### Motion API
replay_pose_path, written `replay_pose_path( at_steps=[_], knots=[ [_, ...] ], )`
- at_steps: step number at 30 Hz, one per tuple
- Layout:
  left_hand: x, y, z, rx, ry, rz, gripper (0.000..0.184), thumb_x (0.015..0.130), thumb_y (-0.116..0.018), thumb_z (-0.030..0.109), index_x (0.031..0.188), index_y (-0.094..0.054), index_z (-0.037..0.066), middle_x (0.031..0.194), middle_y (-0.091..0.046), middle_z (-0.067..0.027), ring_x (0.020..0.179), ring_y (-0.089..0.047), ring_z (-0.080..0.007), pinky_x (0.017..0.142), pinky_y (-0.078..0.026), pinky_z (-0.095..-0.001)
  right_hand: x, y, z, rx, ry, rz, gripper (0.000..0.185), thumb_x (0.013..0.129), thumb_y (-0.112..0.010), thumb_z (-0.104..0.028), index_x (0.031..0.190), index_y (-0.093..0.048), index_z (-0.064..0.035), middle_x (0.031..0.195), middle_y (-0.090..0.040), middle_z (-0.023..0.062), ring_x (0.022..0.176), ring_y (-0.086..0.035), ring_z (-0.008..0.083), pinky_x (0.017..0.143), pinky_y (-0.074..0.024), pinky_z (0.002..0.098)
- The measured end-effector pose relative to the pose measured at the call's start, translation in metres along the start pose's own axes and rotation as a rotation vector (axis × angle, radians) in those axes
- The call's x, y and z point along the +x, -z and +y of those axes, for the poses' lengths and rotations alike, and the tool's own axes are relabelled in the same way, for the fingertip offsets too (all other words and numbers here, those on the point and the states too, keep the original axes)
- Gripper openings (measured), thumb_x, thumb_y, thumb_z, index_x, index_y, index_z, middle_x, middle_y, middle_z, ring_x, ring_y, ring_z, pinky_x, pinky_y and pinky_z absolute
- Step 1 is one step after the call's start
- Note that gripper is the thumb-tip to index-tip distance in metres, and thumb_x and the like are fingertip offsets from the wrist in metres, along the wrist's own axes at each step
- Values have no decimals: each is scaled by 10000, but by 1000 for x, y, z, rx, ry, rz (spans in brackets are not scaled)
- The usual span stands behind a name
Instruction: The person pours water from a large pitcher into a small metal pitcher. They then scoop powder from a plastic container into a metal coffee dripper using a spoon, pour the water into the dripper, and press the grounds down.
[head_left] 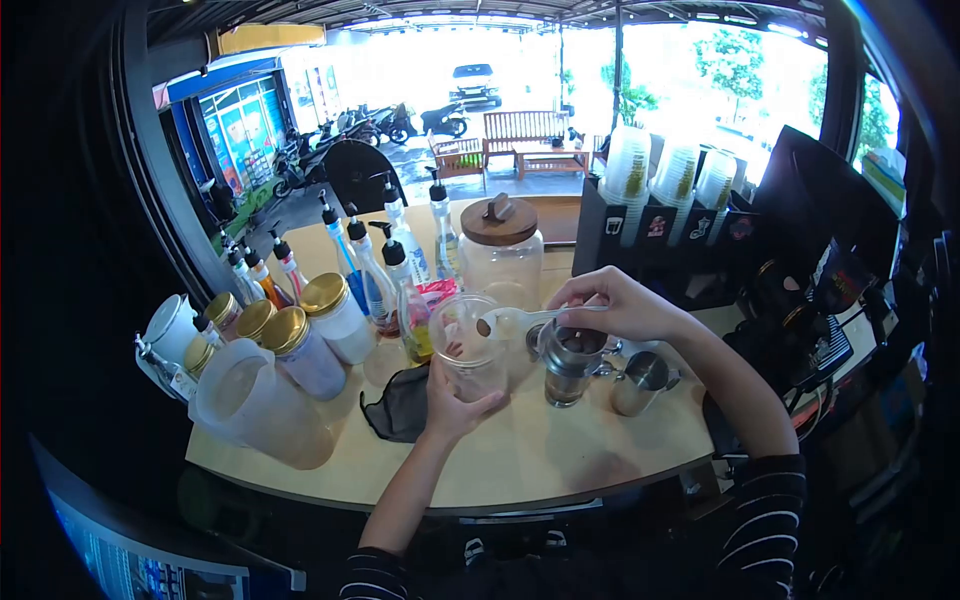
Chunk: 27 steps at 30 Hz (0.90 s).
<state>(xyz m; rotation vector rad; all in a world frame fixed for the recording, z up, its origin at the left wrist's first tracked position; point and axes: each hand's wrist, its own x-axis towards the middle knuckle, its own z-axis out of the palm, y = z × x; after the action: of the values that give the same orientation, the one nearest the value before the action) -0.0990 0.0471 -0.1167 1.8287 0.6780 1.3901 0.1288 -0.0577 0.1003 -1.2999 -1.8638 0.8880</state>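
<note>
As the left hand point(452, 408) gripped a cup point(470, 366), the right hand point(630, 306) pinched a spoon point(538, 315); spooning seemingly called for steadiness.

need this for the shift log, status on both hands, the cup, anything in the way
Left hand holding clear cup. Right hand holding spoon, head at cup's mouth. Metal vessel close below right hand.

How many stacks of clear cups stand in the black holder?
3: the left stack, the middle stack and the right stack, in a row along the black holder. More may be hidden behind.
</note>
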Motion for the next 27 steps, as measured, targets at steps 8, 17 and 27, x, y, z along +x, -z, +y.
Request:
replay_pose_path(
  at_steps=[8, 17, 27],
  knots=[
    [2, 0, -18, -154, 151, 11, 926, 552, -869, 177, 1290, -340, -8, 1225, -511, -138, 1139, -518, -236, 962, -426, -359, -57, 31, 27, -288, 62, 287, 200, 837, -627, -145, 986, -664, -17, 819, -623, 95, 763, -605, 164, 724, -481, 310],
    [11, 2, -20, -60, 91, 2, 893, 554, -858, 167, 1276, -359, 4, 1198, -530, -127, 1108, -529, -227, 948, -430, -353, -88, 31, 60, -425, 92, 442, 170, 824, -651, -77, 983, -662, -18, 763, -574, 81, 682, -565, 180, 609, -434, 289],
    [14, 2, -17, -32, 57, 17, 851, 565, -852, 193, 1250, -388, -2, 1180, -548, -125, 1082, -545, -230, 937, -429, -352, -88, 28, 62, -450, 69, 476, 160, 829, -651, -58, 984, -662, -23, 732, -538, 71, 645, -538, 169, 577, -415, 288]
  ],
)
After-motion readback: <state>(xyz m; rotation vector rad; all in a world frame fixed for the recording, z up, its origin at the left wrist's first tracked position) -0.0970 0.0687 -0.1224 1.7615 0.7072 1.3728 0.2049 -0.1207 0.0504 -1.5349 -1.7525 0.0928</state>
